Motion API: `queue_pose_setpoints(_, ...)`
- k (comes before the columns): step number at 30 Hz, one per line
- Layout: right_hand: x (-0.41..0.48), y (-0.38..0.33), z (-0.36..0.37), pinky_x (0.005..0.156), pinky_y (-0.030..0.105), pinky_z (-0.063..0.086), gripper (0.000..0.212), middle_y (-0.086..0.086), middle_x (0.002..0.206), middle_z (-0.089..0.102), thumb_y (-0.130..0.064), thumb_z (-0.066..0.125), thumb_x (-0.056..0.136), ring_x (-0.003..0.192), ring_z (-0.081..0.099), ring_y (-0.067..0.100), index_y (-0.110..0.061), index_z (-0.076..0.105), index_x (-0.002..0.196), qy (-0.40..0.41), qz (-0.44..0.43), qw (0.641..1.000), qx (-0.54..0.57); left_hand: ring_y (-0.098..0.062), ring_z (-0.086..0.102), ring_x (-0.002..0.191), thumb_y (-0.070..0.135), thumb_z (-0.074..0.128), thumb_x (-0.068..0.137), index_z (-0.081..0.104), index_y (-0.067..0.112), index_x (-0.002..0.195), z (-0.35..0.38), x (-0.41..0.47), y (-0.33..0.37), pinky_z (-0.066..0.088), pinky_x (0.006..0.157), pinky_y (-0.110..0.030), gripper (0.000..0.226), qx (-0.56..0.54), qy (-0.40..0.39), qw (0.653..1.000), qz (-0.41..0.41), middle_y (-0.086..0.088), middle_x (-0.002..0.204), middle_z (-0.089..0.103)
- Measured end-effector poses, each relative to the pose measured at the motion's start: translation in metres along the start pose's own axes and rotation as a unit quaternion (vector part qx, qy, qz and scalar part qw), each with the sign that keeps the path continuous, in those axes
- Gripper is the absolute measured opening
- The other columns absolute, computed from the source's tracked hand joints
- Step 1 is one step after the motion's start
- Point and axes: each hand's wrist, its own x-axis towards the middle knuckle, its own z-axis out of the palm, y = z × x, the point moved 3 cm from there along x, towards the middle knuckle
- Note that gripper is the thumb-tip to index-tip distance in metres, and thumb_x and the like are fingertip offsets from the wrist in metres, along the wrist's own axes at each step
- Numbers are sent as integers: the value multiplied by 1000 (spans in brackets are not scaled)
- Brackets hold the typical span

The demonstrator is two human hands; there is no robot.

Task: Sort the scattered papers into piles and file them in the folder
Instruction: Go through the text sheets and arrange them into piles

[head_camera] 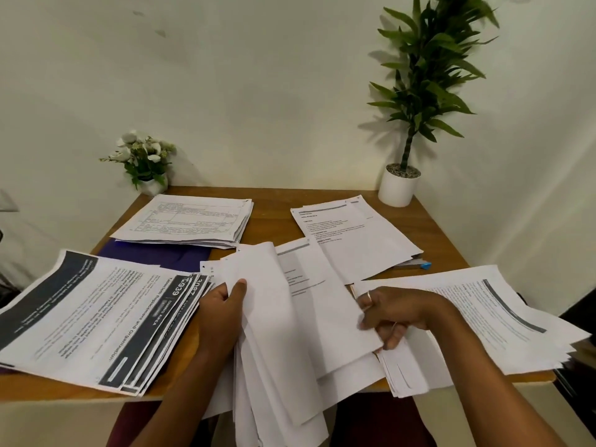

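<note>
Mid-sort: left hand (222, 317) gripped the fanned stack of white printed papers (274, 398) at the brown wooden surface's (274, 204) near edge, right hand (398, 312) pinched its top sheet (322, 317); next move probably needs matching that sheet to a pile, purple folder (154, 256) lying unfilled, partly under the far-left pile (187, 221).

Both bare forearms reach in from the lower edge and converge toward the middle. The left forearm (167, 391) rises up and to the right. Its left hand (221, 314) grips the left edge of the sheets (290, 333), with the thumb (240, 287) laid on top pointing away and the fingers hidden underneath. The right forearm (503, 391) slants up and to the left. The right hand (398, 312) is turned back-up, its fingers (392, 338) curled down and pinching the right edge of the sheets. A ring (369, 297) shows on one finger.
</note>
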Motion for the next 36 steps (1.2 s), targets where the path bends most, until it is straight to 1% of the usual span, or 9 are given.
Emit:
queue_pose_setpoints(4,11,-13,-2,56,21,51,34,6,72,73,-45,74,90,57,66,14,-13,66,84,81,-12,994,-79,-25,62,70,28,65,99,64,-6,81,0,0,-1,51,65,-32,38,14,-6,1000,3,-22,77,66)
queue_pose_setpoints(7,23,-22,-6,49,20,46,33,2,65,70,-43,74,91,49,60,9,-11,69,89,177,-57,981,-52,-34,58,65,31,67,98,62,-8,78,0,3,-4,52,63,-41,43,21,-5,1000,4,-28,77,63)
queue_pose_setpoints(12,51,-37,-5,83,27,54,43,-4,116,67,-41,78,87,103,65,15,-25,62,123,280,-132,951,19,-23,54,60,25,66,98,59,3,66,3,1,-3,49,60,-34,40,33,-9,999,7,-10,63,60)
queue_pose_setpoints(16,68,-42,-10,86,28,53,42,-4,104,68,-35,75,90,95,64,14,-22,61,128,367,-147,918,10,-22,43,54,26,66,98,49,7,59,1,1,-6,40,56,-31,47,48,-20,998,17,-9,55,45)
queue_pose_setpoints(22,81,-27,-71,105,44,43,38,7,136,63,-40,69,95,127,55,26,-20,65,127,524,-90,844,-71,-20,42,51,29,65,99,48,2,59,2,1,-7,39,55,-32,51,65,-34,996,48,-15,53,41)
queue_pose_setpoints(25,90,-19,-97,114,52,29,56,9,150,50,-56,65,93,141,41,30,-24,57,138,520,-19,845,-124,-28,48,52,33,64,99,54,2,64,4,1,-9,43,53,-34,49,67,-45,996,46,-15,56,49)
queue_pose_setpoints(28,105,-12,-115,117,56,24,74,9,158,41,-66,62,89,148,31,33,-24,47,147,489,2,862,-135,-17,58,57,30,63,99,60,9,66,8,-4,-4,48,53,-23,39,54,-48,996,45,-5,61,59)
queue_pose_setpoints(32,123,-14,-128,120,59,23,84,10,159,39,-70,63,86,148,32,35,-21,41,151,471,-1,872,-135,-30,67,70,33,65,98,68,3,77,8,-3,-10,58,64,-42,36,48,-57,996,45,-13,73,68)
queue_pose_setpoints(36,133,-24,-136,118,58,29,93,12,159,39,-67,71,81,147,34,35,-18,37,153,466,2,874,-142,-17,69,69,27,65,99,70,8,75,8,-5,-3,57,60,-28,31,43,-53,996,54,-2,71,71)
